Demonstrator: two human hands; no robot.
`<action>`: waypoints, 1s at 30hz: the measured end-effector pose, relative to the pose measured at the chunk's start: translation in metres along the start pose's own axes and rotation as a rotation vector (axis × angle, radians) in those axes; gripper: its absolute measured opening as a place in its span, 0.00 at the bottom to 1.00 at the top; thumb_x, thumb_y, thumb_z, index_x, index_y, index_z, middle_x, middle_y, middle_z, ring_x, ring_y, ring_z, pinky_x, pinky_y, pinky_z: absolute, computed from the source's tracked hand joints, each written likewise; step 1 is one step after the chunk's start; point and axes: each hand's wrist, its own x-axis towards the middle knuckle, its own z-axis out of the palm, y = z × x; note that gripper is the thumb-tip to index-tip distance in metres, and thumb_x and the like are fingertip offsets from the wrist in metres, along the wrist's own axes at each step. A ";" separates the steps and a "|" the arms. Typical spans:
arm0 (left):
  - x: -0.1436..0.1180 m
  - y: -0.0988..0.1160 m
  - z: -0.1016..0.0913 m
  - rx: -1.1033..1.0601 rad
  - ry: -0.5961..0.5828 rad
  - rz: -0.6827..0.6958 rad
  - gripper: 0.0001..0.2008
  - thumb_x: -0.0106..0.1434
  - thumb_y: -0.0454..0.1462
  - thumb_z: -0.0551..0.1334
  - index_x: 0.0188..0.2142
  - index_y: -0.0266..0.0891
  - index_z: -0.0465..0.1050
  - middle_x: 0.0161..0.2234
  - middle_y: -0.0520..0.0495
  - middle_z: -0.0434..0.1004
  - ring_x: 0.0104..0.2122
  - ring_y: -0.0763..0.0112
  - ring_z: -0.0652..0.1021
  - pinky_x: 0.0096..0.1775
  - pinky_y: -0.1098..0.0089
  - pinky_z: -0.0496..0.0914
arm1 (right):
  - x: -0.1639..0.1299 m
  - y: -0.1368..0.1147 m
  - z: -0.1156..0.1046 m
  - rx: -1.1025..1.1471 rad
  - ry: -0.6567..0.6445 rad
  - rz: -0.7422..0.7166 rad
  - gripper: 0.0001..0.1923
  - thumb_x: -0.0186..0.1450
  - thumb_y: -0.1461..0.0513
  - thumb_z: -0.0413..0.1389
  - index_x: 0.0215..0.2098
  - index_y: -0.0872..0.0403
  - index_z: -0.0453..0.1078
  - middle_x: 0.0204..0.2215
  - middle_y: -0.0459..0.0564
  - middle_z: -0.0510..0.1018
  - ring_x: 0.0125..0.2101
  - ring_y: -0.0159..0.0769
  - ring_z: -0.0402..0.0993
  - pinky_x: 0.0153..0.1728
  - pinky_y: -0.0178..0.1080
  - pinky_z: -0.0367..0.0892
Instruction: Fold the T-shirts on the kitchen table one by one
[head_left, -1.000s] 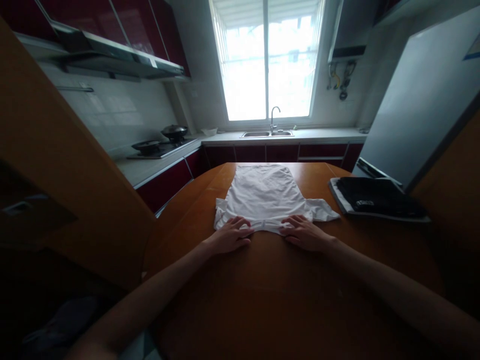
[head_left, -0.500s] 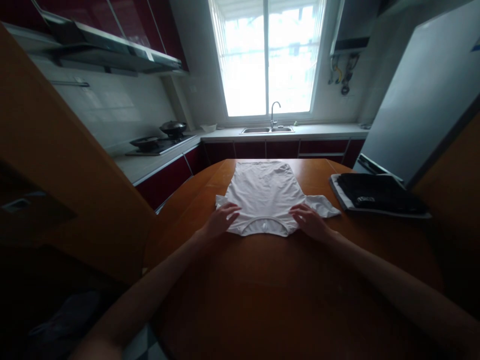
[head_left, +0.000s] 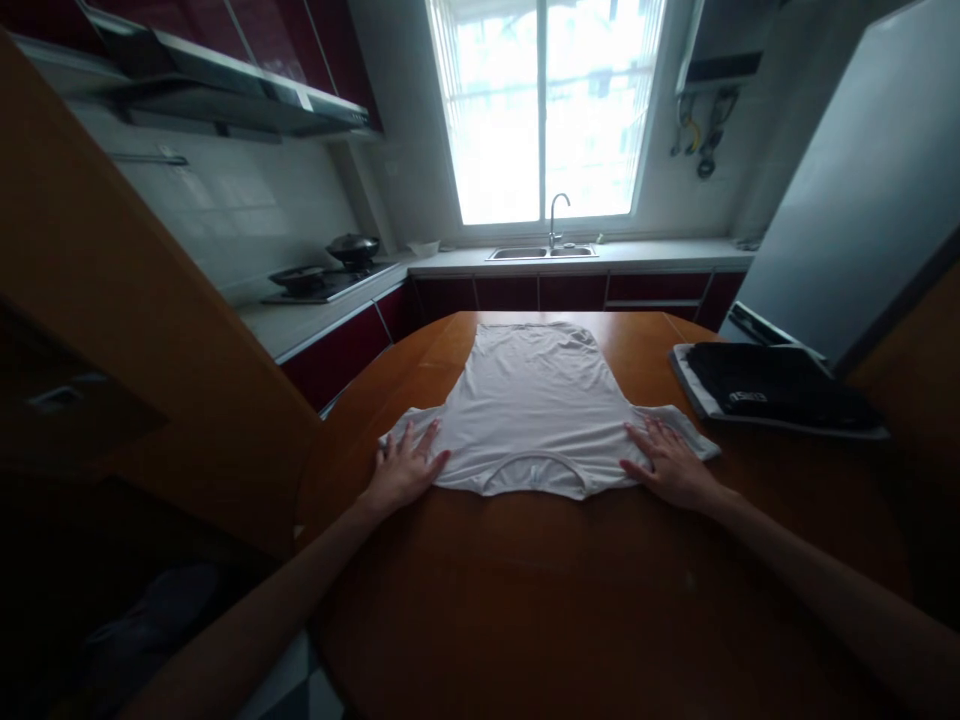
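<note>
A white T-shirt [head_left: 541, 400] lies flat on the round wooden table [head_left: 585, 600], neckline toward me and hem at the far edge. My left hand [head_left: 405, 468] rests palm down with fingers spread on the shirt's left sleeve. My right hand [head_left: 670, 463] presses flat, fingers apart, on the right sleeve. Neither hand grips the cloth.
A folded dark garment [head_left: 780, 385] sits on a pale one at the table's right side, beside a grey fridge [head_left: 847, 200]. A wooden panel [head_left: 127, 330] stands at the left. Behind are a counter with sink [head_left: 544, 252], stove with pans [head_left: 330, 272] and a bright window [head_left: 547, 110].
Both hands slid apart from the neckline out to the sleeves, and the shirt's shoulders and sleeves now lie spread wider and flatter.
</note>
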 end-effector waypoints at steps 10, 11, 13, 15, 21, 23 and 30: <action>0.027 -0.030 -0.007 -0.203 0.206 0.334 0.27 0.70 0.40 0.47 0.63 0.35 0.70 0.64 0.40 0.69 0.64 0.61 0.69 0.66 0.62 0.60 | 0.030 0.032 0.000 0.143 0.252 -0.015 0.25 0.71 0.57 0.43 0.58 0.59 0.73 0.60 0.63 0.73 0.64 0.49 0.65 0.65 0.51 0.59; 0.033 -0.027 -0.004 -0.203 0.162 0.368 0.27 0.70 0.41 0.47 0.63 0.35 0.69 0.64 0.40 0.69 0.64 0.60 0.68 0.66 0.60 0.59 | 0.034 0.036 0.004 0.111 0.213 -0.020 0.26 0.71 0.57 0.44 0.59 0.60 0.72 0.62 0.64 0.71 0.65 0.50 0.62 0.66 0.52 0.58; 0.043 -0.026 0.001 -0.156 0.075 0.386 0.29 0.71 0.45 0.48 0.66 0.36 0.65 0.67 0.38 0.63 0.68 0.54 0.62 0.66 0.51 0.56 | 0.037 0.043 0.010 0.054 0.122 -0.033 0.29 0.71 0.53 0.44 0.63 0.60 0.68 0.65 0.64 0.66 0.68 0.53 0.56 0.67 0.57 0.54; 0.048 -0.030 0.005 -0.104 0.009 0.372 0.32 0.72 0.49 0.47 0.69 0.38 0.60 0.70 0.37 0.56 0.70 0.47 0.56 0.65 0.43 0.54 | 0.037 0.051 0.011 0.024 0.047 -0.041 0.32 0.71 0.50 0.45 0.68 0.56 0.63 0.69 0.61 0.61 0.70 0.53 0.51 0.67 0.60 0.50; 0.062 -0.028 0.004 -0.138 0.112 0.480 0.34 0.72 0.53 0.45 0.68 0.35 0.62 0.69 0.36 0.60 0.69 0.52 0.59 0.67 0.49 0.54 | 0.044 0.064 -0.008 0.107 0.172 0.045 0.30 0.72 0.54 0.42 0.67 0.59 0.63 0.68 0.61 0.62 0.69 0.47 0.54 0.68 0.53 0.52; 0.064 -0.018 0.006 -0.171 0.167 0.518 0.34 0.72 0.53 0.44 0.68 0.36 0.62 0.69 0.37 0.60 0.69 0.54 0.58 0.67 0.51 0.54 | 0.046 0.065 -0.013 0.120 0.275 0.109 0.29 0.72 0.59 0.41 0.66 0.61 0.65 0.66 0.62 0.65 0.68 0.44 0.57 0.68 0.48 0.53; 0.055 -0.013 0.019 -0.031 0.029 0.525 0.31 0.73 0.53 0.47 0.70 0.46 0.58 0.73 0.40 0.48 0.71 0.44 0.52 0.65 0.38 0.50 | 0.022 0.047 -0.012 -0.034 -0.010 0.155 0.33 0.73 0.53 0.41 0.71 0.62 0.56 0.72 0.62 0.53 0.72 0.48 0.46 0.69 0.53 0.46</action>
